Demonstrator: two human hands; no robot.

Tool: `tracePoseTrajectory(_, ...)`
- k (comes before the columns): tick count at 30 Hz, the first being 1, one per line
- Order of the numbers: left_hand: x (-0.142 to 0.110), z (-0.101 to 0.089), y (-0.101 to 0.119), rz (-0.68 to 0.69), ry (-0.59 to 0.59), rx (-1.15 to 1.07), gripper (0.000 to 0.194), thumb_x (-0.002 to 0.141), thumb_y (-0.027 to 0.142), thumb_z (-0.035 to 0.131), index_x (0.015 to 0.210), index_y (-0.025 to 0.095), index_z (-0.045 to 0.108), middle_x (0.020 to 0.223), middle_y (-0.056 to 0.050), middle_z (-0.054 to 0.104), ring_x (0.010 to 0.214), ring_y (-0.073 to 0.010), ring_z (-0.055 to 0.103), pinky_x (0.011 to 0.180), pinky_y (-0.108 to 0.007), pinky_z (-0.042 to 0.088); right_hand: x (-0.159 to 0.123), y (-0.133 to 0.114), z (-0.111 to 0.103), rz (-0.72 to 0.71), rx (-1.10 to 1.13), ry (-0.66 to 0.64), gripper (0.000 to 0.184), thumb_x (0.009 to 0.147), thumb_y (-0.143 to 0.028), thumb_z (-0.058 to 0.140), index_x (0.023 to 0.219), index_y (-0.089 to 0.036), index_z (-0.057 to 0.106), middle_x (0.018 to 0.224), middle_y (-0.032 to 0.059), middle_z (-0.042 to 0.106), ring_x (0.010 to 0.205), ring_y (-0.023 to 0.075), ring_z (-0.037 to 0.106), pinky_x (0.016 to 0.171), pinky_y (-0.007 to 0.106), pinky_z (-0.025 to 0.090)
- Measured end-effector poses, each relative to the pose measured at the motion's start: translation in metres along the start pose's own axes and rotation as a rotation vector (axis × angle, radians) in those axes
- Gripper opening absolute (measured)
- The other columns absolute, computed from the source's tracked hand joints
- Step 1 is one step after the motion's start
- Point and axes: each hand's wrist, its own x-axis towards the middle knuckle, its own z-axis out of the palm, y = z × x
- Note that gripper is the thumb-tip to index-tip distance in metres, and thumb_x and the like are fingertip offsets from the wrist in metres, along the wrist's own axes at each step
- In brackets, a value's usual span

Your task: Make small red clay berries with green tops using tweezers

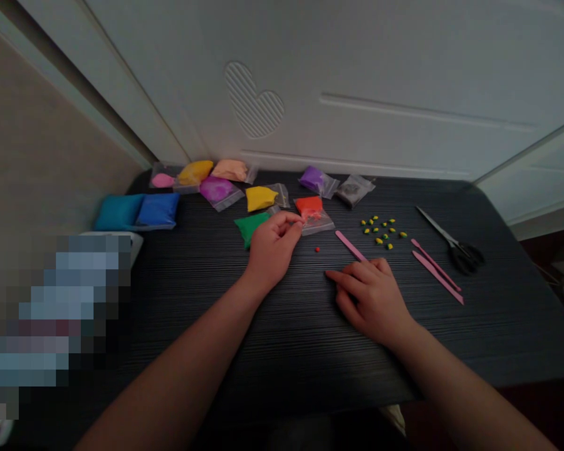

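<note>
My left hand (273, 247) is closed in a pinch at the left edge of a clear bag of orange-red clay (309, 207). What lies between its thumb and forefinger is too small to make out. A tiny red ball (317, 249) rests on the dark table just right of that hand. My right hand (373, 300) is low over the tabletop, forefinger stretched toward the left and the other fingers loosely bent. A pink modelling tool (350, 244) runs up to its knuckles, its lower end hidden there. Partly behind my left hand sits a green clay bag (250, 227).
Several small yellow-green pieces (379, 240) lie at right, near two pink tools (436, 275) and black-handled scissors (451, 241). Along the back are bags of yellow (261, 198), purple (313, 178) and grey clay (353, 190). Blue bags (157, 210) lie at left.
</note>
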Motion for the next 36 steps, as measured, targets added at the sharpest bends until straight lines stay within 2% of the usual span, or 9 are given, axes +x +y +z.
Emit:
tracePoseTrajectory(5, 0.0001, 0.0001, -0.0001, 0.001, 0.006, 0.016, 0.012, 0.076, 0.025, 0.051, 0.079, 0.018, 0.059, 0.049, 0.006, 0.043, 0.044, -0.0078, 0.037, 0.044, -0.021, 0.029, -0.0009, 0.0012, 0.0003, 0.008, -0.002, 0.020, 0.025, 0.082, -0.025, 0.046, 0.101, -0.022, 0.061, 0.086, 0.0031, 0.060, 0.081, 0.0160, 0.050, 0.075, 0.036, 0.027)
tracePoseTrajectory(10, -0.0007, 0.0003, 0.0012, -0.006, -0.003, 0.010, 0.013, 0.076, 0.026, 0.050, 0.079, 0.018, 0.059, 0.049, 0.007, 0.042, 0.043, -0.0071, 0.036, 0.044, -0.021, 0.028, -0.0011, 0.0004, 0.0008, -0.002, -0.023, -0.018, 0.028, 0.082, -0.026, 0.046, 0.107, -0.024, 0.059, 0.088, 0.0027, 0.059, 0.082, 0.0164, 0.050, 0.075, 0.036, 0.027)
tracePoseTrajectory(15, -0.0007, 0.0003, 0.0020, -0.010, 0.002, 0.008, 0.011, 0.076, 0.025, 0.050, 0.078, 0.017, 0.059, 0.048, 0.007, 0.042, 0.043, -0.0072, 0.035, 0.044, -0.021, 0.028, -0.0013, 0.0014, 0.0009, 0.018, -0.007, 0.044, 0.025, 0.082, -0.024, 0.045, 0.103, -0.022, 0.060, 0.087, 0.0027, 0.059, 0.081, 0.0156, 0.050, 0.074, 0.036, 0.028)
tracePoseTrajectory(20, -0.0009, 0.0002, 0.0017, -0.001, -0.002, 0.020, 0.012, 0.076, 0.026, 0.050, 0.078, 0.018, 0.059, 0.048, 0.006, 0.042, 0.043, -0.0077, 0.035, 0.043, -0.021, 0.027, -0.0021, 0.0024, -0.0002, -0.005, 0.036, 0.039, 0.024, 0.081, -0.023, 0.047, 0.100, -0.022, 0.061, 0.085, 0.0024, 0.060, 0.079, 0.0147, 0.050, 0.074, 0.035, 0.028)
tracePoseTrajectory(26, -0.0010, 0.0001, 0.0000, 0.012, 0.001, 0.031, 0.013, 0.076, 0.027, 0.050, 0.080, 0.018, 0.060, 0.049, 0.006, 0.043, 0.044, -0.0077, 0.035, 0.043, -0.021, 0.026, -0.0039, 0.0040, -0.0010, 0.053, 0.050, 0.098, 0.022, 0.082, -0.021, 0.047, 0.097, -0.020, 0.062, 0.085, 0.0032, 0.060, 0.079, 0.0146, 0.051, 0.075, 0.035, 0.029)
tracePoseTrajectory(31, -0.0011, -0.0004, 0.0004, 0.010, -0.003, 0.025, 0.013, 0.076, 0.027, 0.050, 0.079, 0.018, 0.060, 0.049, 0.006, 0.043, 0.044, -0.0076, 0.035, 0.043, -0.021, 0.026, -0.0035, 0.0040, -0.0006, -0.008, 0.003, 0.035, 0.028, 0.082, -0.025, 0.046, 0.107, -0.024, 0.059, 0.086, 0.0030, 0.059, 0.080, 0.0155, 0.050, 0.075, 0.036, 0.027)
tracePoseTrajectory(36, -0.0011, 0.0001, -0.0001, 0.012, -0.002, 0.014, 0.012, 0.076, 0.026, 0.050, 0.079, 0.018, 0.059, 0.049, 0.006, 0.042, 0.043, -0.0072, 0.035, 0.043, -0.021, 0.026, -0.0027, 0.0036, 0.0001, 0.002, -0.041, 0.005, 0.028, 0.084, -0.025, 0.044, 0.108, -0.024, 0.059, 0.088, 0.0033, 0.059, 0.082, 0.0163, 0.049, 0.075, 0.037, 0.026)
